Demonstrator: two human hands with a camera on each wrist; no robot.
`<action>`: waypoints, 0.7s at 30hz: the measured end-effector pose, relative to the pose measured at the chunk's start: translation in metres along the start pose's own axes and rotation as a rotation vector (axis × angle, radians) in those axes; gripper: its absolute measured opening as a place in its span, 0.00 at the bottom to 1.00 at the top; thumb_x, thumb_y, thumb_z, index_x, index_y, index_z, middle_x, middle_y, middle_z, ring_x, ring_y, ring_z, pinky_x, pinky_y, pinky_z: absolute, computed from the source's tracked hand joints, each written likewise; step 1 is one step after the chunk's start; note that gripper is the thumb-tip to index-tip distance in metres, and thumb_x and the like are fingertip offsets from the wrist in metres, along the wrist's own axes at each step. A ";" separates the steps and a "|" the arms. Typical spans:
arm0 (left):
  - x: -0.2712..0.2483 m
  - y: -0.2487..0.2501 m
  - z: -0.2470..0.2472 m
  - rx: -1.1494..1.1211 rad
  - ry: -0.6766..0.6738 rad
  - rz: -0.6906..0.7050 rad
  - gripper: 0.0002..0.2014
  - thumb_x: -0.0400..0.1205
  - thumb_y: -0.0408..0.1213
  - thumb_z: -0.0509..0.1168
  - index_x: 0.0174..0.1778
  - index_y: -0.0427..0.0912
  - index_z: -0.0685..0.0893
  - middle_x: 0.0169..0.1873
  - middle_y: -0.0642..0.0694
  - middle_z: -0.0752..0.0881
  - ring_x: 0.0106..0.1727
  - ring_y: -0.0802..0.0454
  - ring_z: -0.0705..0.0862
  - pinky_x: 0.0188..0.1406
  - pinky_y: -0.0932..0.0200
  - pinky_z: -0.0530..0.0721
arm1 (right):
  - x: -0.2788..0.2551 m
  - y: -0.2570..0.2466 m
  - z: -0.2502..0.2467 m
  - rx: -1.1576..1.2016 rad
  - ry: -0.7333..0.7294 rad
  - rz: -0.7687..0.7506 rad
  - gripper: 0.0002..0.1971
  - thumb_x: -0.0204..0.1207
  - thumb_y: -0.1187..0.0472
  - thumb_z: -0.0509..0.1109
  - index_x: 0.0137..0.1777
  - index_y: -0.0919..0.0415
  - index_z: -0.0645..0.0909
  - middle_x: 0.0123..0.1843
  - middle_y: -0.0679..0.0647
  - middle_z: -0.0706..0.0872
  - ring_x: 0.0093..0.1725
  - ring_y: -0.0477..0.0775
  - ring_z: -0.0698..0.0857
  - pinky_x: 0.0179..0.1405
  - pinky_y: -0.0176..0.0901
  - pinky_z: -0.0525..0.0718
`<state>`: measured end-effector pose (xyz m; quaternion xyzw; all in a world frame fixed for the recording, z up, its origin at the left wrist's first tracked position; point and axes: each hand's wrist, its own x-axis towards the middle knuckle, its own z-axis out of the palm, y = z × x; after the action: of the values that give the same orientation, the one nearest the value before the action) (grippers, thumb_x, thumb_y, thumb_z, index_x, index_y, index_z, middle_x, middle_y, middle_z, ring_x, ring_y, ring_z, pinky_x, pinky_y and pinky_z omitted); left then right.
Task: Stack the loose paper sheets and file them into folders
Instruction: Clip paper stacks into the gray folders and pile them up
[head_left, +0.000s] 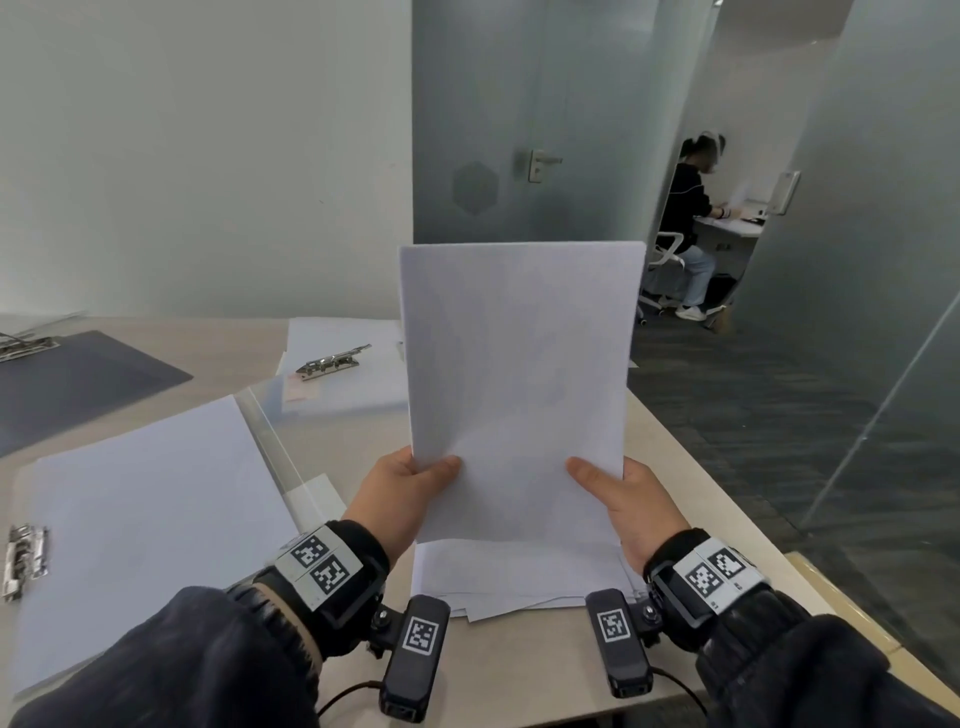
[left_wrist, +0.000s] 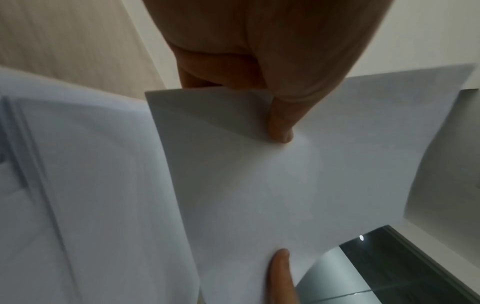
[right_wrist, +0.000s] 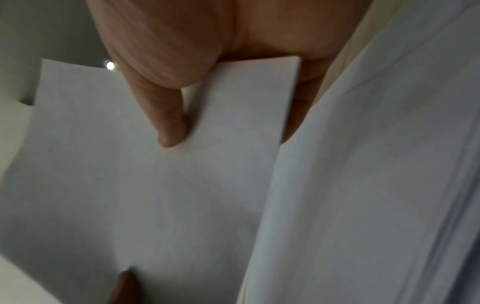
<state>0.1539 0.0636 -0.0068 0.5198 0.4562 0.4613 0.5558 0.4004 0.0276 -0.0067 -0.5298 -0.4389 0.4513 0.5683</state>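
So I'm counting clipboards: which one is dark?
The dark clipboard at the far left of the table; the other two are clear and hold white paper.

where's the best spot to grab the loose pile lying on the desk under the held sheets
Take the loose pile by its long side edges, one hand from each side, thumbs on top. It lies flat with fanned corners, so squeezing both sides inward squares it.

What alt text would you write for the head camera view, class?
Both hands, left hand and right hand, hold a sheaf of white paper upright by its lower corners above a beige table. More loose sheets lie beneath; an open clip folder holding paper lies left.
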 end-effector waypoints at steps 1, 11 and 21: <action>0.001 0.002 -0.003 -0.006 0.007 -0.001 0.09 0.80 0.39 0.74 0.54 0.42 0.92 0.49 0.43 0.94 0.53 0.40 0.93 0.61 0.43 0.88 | 0.000 0.000 0.002 -0.050 0.002 -0.011 0.11 0.79 0.62 0.75 0.60 0.56 0.88 0.56 0.53 0.93 0.59 0.55 0.91 0.64 0.53 0.85; 0.012 0.036 -0.072 1.151 -0.131 -0.021 0.22 0.86 0.64 0.57 0.69 0.59 0.83 0.69 0.58 0.82 0.70 0.53 0.80 0.72 0.53 0.75 | 0.017 0.005 0.020 -0.286 0.040 0.036 0.06 0.82 0.61 0.72 0.53 0.50 0.87 0.54 0.46 0.93 0.58 0.50 0.90 0.70 0.55 0.83; -0.009 0.025 -0.120 1.360 -0.317 -0.276 0.25 0.90 0.41 0.53 0.85 0.60 0.68 0.87 0.54 0.64 0.87 0.50 0.64 0.86 0.55 0.56 | 0.029 0.001 0.067 -0.378 -0.091 0.103 0.07 0.83 0.63 0.70 0.48 0.49 0.86 0.54 0.47 0.92 0.57 0.53 0.89 0.64 0.50 0.83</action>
<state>0.0331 0.0748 0.0130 0.7499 0.6181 -0.0813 0.2214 0.3410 0.0701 -0.0032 -0.6277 -0.5134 0.4130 0.4145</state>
